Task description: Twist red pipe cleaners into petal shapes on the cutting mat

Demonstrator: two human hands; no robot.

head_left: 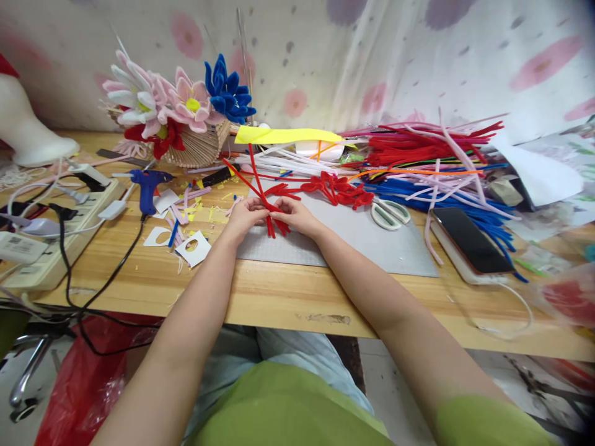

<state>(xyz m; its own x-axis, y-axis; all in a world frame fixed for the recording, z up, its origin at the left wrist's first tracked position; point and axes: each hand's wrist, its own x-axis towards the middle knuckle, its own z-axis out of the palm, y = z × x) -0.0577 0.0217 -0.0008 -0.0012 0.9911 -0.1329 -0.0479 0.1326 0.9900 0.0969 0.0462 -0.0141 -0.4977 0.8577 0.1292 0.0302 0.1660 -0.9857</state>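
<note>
Red pipe cleaners (261,186) cross each other between my two hands, above the left part of a grey cutting mat (395,248). My left hand (248,217) pinches them from the left, and my right hand (296,215) grips them from the right with its fingertips close by. Long ends rise up and to the left, while short ends poke out below my fingers. Just beyond my right hand lie more red stems, then a heap of bent red pipe-cleaner shapes (338,189). Scissors with pale green handles (389,214) rest right of that heap.
Blue glue gun (151,186), power strip (69,235) and black cable stand left. Paper scraps (193,248) lie near my left forearm. Fuzzy flowers (190,102) in a woven basket stand behind. Bundled red (418,145) and blue stems (446,207) and a phone (471,238) are right.
</note>
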